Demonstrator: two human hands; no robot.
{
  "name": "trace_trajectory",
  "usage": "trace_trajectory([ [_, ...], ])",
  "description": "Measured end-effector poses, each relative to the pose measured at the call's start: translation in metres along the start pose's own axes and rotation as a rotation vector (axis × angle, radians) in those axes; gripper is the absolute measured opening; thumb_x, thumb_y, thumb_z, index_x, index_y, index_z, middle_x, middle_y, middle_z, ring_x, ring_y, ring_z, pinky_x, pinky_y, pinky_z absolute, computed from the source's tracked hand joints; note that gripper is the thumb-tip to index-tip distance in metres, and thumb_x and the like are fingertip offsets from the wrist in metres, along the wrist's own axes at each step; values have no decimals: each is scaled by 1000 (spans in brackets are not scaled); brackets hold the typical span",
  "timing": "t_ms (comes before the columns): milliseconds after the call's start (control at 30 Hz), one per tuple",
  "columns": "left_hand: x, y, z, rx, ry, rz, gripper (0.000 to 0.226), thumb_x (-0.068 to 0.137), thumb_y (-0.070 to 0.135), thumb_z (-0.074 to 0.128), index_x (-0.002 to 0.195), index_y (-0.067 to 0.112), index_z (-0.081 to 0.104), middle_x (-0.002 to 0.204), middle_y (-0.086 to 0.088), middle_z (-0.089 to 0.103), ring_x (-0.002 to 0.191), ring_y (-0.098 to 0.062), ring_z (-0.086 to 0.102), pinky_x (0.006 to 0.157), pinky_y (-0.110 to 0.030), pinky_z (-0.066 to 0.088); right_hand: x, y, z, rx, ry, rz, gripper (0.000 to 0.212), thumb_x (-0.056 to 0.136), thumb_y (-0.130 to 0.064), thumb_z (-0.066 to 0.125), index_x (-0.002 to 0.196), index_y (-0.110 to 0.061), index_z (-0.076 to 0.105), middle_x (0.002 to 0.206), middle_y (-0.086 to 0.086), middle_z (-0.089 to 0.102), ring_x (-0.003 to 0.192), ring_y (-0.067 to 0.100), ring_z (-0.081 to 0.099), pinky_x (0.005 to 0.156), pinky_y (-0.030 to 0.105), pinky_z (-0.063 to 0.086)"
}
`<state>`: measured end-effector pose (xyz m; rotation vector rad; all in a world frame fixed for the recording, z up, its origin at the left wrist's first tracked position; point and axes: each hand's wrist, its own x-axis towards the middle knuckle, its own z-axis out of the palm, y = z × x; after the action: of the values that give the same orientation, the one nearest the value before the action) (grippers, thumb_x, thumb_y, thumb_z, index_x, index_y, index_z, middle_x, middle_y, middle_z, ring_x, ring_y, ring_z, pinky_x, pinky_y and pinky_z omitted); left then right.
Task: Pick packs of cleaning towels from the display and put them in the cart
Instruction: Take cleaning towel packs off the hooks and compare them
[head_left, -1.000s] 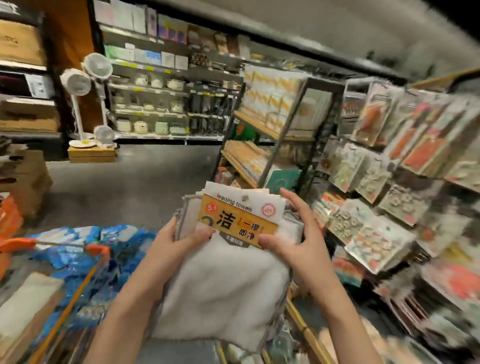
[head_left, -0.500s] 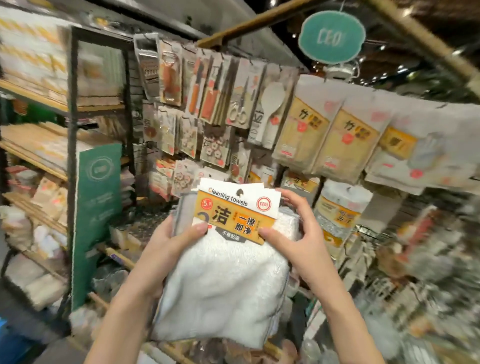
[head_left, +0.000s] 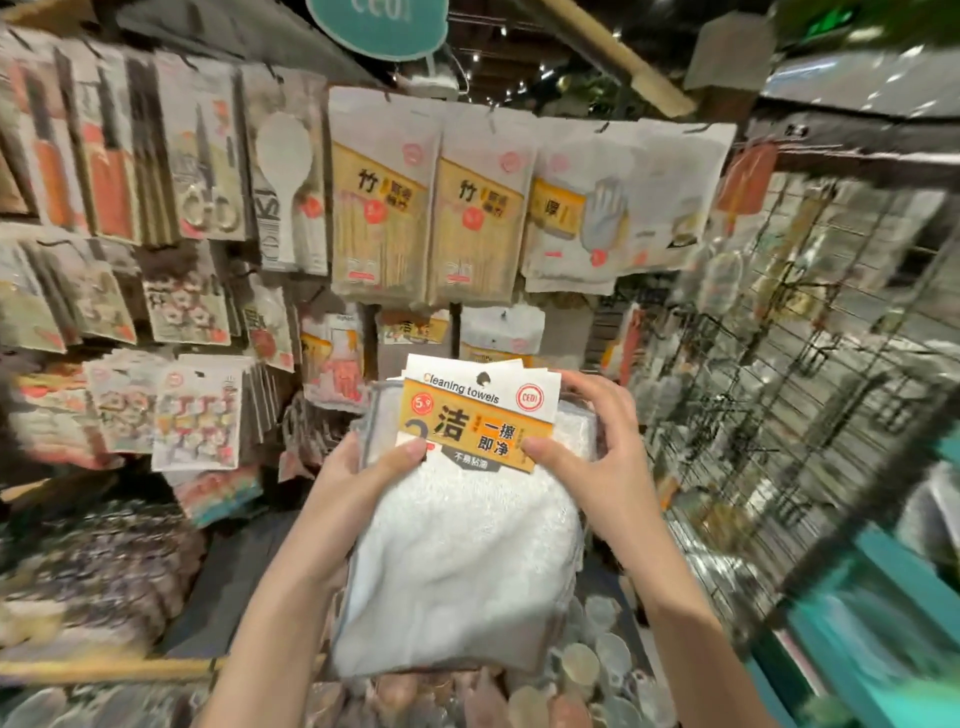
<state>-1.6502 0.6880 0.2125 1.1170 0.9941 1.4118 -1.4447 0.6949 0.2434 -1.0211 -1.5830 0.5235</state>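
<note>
Several packs of cleaning towels, fanned header cards uppermost, held chest-high before the display. Left hand and right hand clamp the stack, thumbs on the top card. Cart not visible. Risk: rear packs sliding out, since only the front card is pinned.

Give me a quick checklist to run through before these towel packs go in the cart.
1. Left hand grips the stack of white fluffy cleaning towel packs: ok, thumb on the front, fingers behind.
2. Right hand grips the stack: ok, thumb on the orange and white card label.
3. Stack free of the display hooks: ok, it is held in front of the hanging bamboo-stick packs.
4. Packs squared up: not ok, the card tops are fanned out.
5. Cart within reach: cannot tell, no cart is in view.
6. Number of packs: cannot tell, only the edges show.
</note>
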Motion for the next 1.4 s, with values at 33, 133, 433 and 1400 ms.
trace_trajectory([
  [33, 7, -6, 5, -9, -17, -11, 36, 73, 21, 76, 108, 19, 65, 96, 5, 75, 92, -11, 70, 79, -25, 52, 1, 6, -4, 5, 19, 17, 55, 67, -16, 78, 106, -43, 51, 118, -7, 46, 105, -16, 45, 89, -2, 29],
  [133, 28, -19, 20, -22, -63, -99, 68, 59, 39, 82, 120, 21, 60, 107, 2, 73, 101, -16, 68, 94, -38, 49, 8, 24, -17, 27, 36, 55, 57, 71, -1, 76, 105, -40, 52, 115, -4, 54, 100, -12, 51, 85, 2, 36],
  [433, 95, -78, 116, -141, -125, -231, 73, 65, 44, 80, 130, 23, 53, 117, -1, 69, 110, -23, 64, 102, -49, 43, 65, 108, -95, 63, -6, 133, 49, 74, 0, 73, 110, -28, 56, 106, -16, 59, 97, -12, 51, 82, 1, 37],
  [1400, 206, -137, 195, -104, 13, -250, 20, 90, 21, 56, 106, 14, 64, 84, 0, 75, 71, -11, 71, 56, -21, 54, 167, 267, -144, 250, -31, 337, 52, 78, 4, 68, 105, -38, 54, 101, -6, 65, 95, 20, 65, 86, 40, 53],
])
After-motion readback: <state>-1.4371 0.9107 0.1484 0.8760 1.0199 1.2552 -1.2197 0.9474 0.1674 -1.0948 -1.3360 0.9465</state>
